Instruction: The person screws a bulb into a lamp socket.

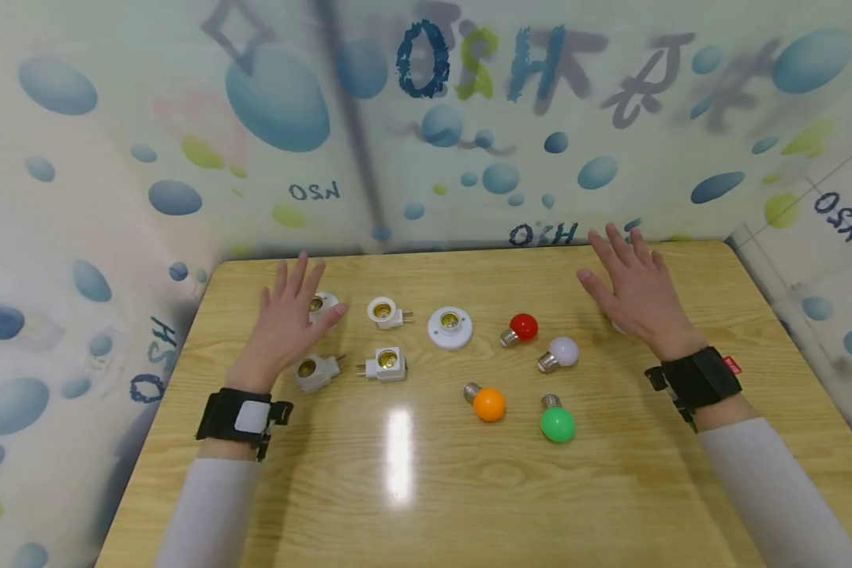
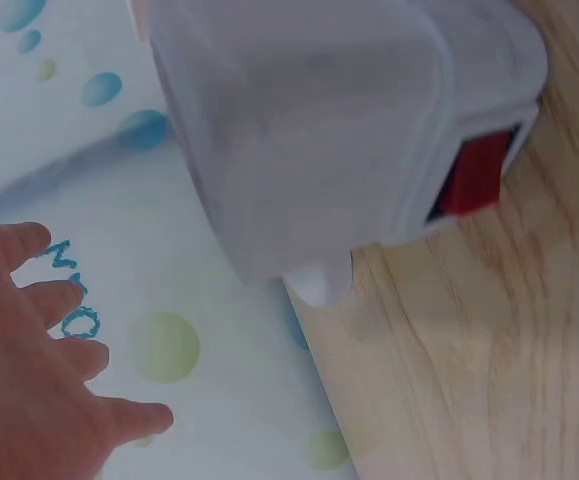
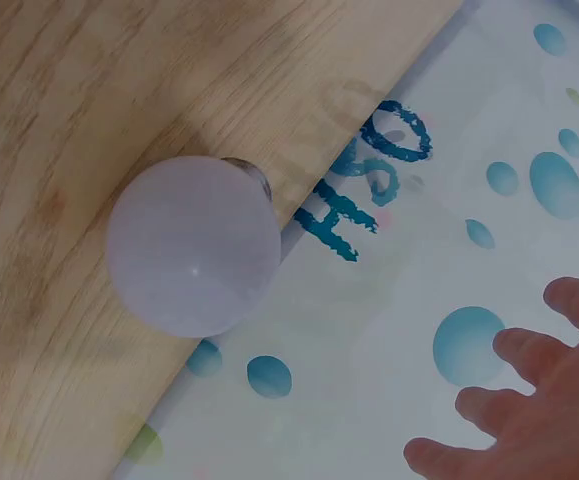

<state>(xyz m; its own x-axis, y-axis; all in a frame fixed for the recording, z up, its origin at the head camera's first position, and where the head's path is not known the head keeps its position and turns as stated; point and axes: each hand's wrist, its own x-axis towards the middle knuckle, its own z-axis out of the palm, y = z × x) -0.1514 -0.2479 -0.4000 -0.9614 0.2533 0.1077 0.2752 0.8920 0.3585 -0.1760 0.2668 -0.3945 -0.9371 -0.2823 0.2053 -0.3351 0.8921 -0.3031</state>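
Five white sockets [image 1: 450, 338], gold-coloured inside, loose bulbs [image 1: 489, 405] to their right, both hands [image 1: 280, 327] [image 1: 639, 304] outspread above the table [image 1: 511, 505]

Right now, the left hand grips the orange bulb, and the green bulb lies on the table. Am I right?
Not quite: the left hand does not grip the orange bulb; that bulb lies on the table, apart from the hand, as the head view shows. The green bulb does lie there.
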